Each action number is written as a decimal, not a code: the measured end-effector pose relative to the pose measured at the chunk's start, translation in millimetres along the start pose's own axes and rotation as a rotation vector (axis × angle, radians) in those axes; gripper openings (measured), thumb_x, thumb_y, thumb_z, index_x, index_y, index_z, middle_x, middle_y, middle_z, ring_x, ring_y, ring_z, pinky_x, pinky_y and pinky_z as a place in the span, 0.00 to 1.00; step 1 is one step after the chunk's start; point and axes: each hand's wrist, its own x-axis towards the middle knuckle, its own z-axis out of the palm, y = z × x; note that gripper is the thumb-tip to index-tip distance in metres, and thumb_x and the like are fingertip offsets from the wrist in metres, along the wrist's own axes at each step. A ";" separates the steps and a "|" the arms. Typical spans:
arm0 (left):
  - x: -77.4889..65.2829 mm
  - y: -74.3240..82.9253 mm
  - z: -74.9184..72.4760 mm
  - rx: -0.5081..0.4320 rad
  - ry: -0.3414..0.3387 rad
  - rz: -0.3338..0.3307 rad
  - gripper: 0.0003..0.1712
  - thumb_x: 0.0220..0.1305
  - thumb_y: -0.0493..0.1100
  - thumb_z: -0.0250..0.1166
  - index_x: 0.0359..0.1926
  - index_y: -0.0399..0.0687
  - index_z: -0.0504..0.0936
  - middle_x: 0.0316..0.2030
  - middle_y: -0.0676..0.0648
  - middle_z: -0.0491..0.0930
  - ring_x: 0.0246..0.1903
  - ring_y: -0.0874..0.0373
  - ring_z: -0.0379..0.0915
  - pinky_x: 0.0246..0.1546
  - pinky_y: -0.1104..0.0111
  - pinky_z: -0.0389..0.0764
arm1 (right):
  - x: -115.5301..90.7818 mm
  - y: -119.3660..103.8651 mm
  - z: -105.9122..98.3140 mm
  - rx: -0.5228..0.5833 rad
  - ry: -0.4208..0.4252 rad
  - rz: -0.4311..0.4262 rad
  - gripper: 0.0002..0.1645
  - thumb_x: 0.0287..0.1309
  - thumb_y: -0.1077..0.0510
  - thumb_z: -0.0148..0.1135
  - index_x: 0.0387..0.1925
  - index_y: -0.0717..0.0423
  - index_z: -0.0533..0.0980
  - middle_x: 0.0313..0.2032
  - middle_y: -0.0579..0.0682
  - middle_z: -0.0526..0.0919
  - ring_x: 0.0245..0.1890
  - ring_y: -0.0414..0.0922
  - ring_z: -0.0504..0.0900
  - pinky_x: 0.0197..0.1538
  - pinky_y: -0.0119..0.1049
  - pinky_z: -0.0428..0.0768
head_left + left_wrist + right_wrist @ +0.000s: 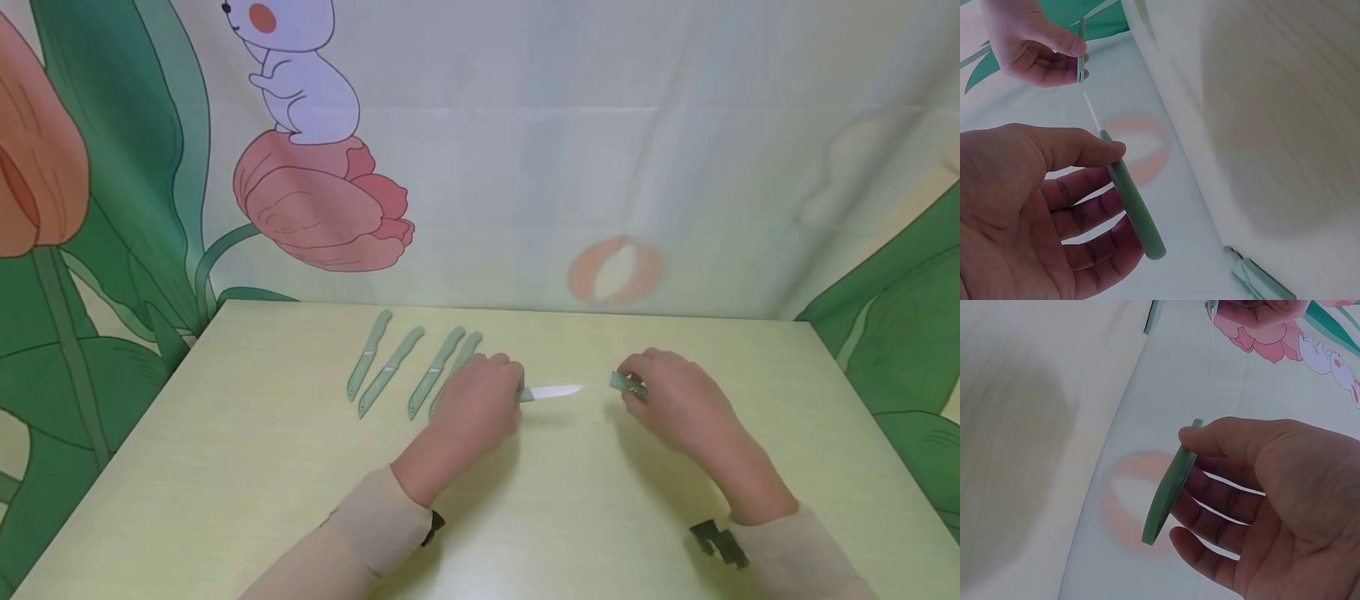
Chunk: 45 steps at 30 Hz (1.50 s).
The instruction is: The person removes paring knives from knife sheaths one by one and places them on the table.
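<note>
Knife, its blade bare, is in the left hand, raised over the table with the tip toward the right hand. The left thumb and curled fingers pinch the green handle, thumb near the blade, a grip that probably steers the point while keeping skin off the edge. Across a gap, the right thumb and fingers pinch the green sheath; in the right wrist view those fingers are bent and slightly apart along its far side. One end of the sheath faces the tip, and the left wrist view shows what looks like a slot there. Blade and sheath are apart, perhaps so neither hand sits in the blade's path. Beside the left hand, four knives lie slanted on the table, rounded ends toward the backdrop; the rightmost is partly hidden by that hand. No bare blade shows on them, so lying close together seems safe, and the slant likely suits easy picking up.
</note>
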 end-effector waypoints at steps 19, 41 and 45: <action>26.8 44.3 18.2 -0.234 -0.173 -0.068 0.04 0.69 0.35 0.67 0.37 0.44 0.79 0.29 0.50 0.74 0.26 0.58 0.69 0.22 0.69 0.71 | -6.9 21.8 -0.8 0.074 -0.137 0.206 0.23 0.68 0.59 0.68 0.60 0.68 0.78 0.43 0.58 0.87 0.35 0.50 0.84 0.36 0.45 0.82; 32.6 102.5 56.3 -0.381 -0.298 -0.245 0.15 0.69 0.37 0.70 0.47 0.41 0.71 0.27 0.48 0.75 0.19 0.58 0.66 0.16 0.68 0.69 | -13.1 28.0 13.2 0.169 -0.290 0.351 0.23 0.68 0.61 0.63 0.58 0.73 0.74 0.36 0.57 0.83 0.31 0.48 0.79 0.36 0.43 0.80; 32.8 111.0 58.7 -0.325 -0.302 -0.237 0.14 0.70 0.37 0.68 0.50 0.40 0.72 0.28 0.48 0.75 0.18 0.59 0.68 0.16 0.69 0.70 | -13.5 27.3 15.9 0.170 -0.322 0.369 0.23 0.66 0.61 0.63 0.56 0.73 0.74 0.35 0.55 0.81 0.32 0.48 0.78 0.37 0.44 0.81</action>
